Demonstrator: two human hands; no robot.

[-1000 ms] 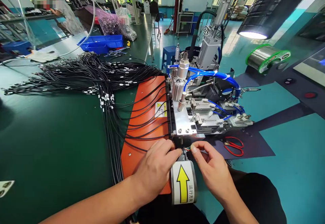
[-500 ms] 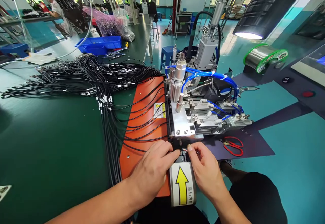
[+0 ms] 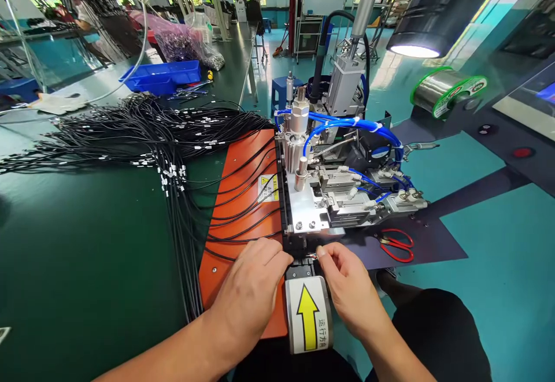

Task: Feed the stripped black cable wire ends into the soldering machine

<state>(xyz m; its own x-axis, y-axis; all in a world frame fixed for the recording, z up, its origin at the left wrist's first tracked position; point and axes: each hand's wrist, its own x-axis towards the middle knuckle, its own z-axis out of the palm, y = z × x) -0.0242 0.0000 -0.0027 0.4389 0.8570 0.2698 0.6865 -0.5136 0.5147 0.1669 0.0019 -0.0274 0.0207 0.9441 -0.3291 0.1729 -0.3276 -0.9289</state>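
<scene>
My left hand (image 3: 254, 286) is closed over a thin black cable (image 3: 214, 253) at the machine's front edge; its fingertips hide the gripped part. With thumb and forefinger, my right hand (image 3: 347, 281) pinches small thin wire ends (image 3: 312, 256) just right of the feed track. The fine detail of these wires is too small to make out. Between my hands lies the track's front block (image 3: 299, 270), below it a rounded end with a yellow arrow label (image 3: 307, 318). Several black cables run over the orange plate (image 3: 243, 180) into the machine (image 3: 303, 197) with its metal cylinders.
A large bundle of black cables (image 3: 173, 122) spreads over the green table (image 3: 87, 255). Red-handled scissors (image 3: 398, 245) lie at the right on a dark plate. Solder wire spool (image 3: 448, 90), black lamp (image 3: 433, 18) and blue tray (image 3: 165, 75) stand farther off.
My left hand has drawn back slightly to the left, its fingertips now farther from my right hand. The right hand still pinches at the track. The view has shifted a little.
</scene>
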